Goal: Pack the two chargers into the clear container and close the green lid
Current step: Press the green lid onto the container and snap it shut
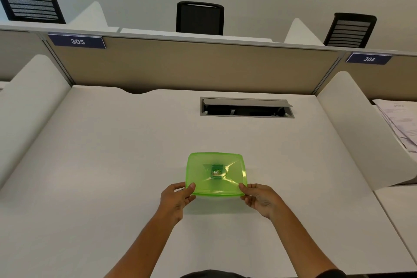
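With both hands pinching the near corners of the green lid [215,172], left hand [177,198] and right hand [261,198], near the counter's [112,165] front edge, closing seems underway; next, press the rim down; chargers unseen.

Bright, even overhead light fills the view, and the white surface [112,165] shows only a faint green-tinted shadow under the green lid [215,174], which carries soft streaks of glare. Focus is sharp centrally; wide-angle distortion bends the partition [191,65] and side edges.
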The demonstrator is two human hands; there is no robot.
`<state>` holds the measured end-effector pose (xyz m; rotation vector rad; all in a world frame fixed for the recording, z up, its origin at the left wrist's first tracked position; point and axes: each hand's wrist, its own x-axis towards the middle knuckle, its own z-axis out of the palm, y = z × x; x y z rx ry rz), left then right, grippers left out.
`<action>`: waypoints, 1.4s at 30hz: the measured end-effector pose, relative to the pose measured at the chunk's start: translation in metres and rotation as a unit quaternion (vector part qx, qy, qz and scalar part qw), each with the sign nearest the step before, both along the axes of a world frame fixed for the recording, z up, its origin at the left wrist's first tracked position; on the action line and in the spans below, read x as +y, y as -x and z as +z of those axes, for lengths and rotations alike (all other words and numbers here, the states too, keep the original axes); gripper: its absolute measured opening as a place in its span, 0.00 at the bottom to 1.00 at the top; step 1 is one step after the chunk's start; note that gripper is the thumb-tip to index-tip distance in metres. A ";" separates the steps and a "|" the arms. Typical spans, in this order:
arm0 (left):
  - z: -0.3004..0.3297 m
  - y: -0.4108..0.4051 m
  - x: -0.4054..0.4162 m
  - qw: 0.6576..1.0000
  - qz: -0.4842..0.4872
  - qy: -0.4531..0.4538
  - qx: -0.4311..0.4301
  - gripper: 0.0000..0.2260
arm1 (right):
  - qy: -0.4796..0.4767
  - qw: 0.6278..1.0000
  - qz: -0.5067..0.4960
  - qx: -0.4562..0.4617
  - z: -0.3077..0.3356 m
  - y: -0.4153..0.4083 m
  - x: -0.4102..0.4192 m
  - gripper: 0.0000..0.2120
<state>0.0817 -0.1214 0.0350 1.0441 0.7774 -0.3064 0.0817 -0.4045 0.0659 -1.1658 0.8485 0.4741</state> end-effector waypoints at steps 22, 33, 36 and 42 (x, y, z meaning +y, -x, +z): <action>0.002 -0.008 -0.006 0.992 -0.016 -0.106 -0.060 0.13 | 0.023 0.999 0.008 -0.042 -0.003 -0.017 0.001 0.12; 0.018 -0.102 -0.015 0.987 -0.017 -0.148 -0.058 0.15 | 0.020 0.998 -0.023 -0.056 0.015 -0.103 0.017 0.10; 0.021 -0.130 -0.019 0.982 -0.020 -0.174 -0.064 0.14 | 0.023 0.997 -0.036 -0.072 0.017 -0.130 0.021 0.09; 0.035 -0.179 -0.027 0.975 -0.050 -0.207 -0.067 0.06 | 0.039 0.990 -0.084 -0.102 0.021 -0.174 0.025 0.20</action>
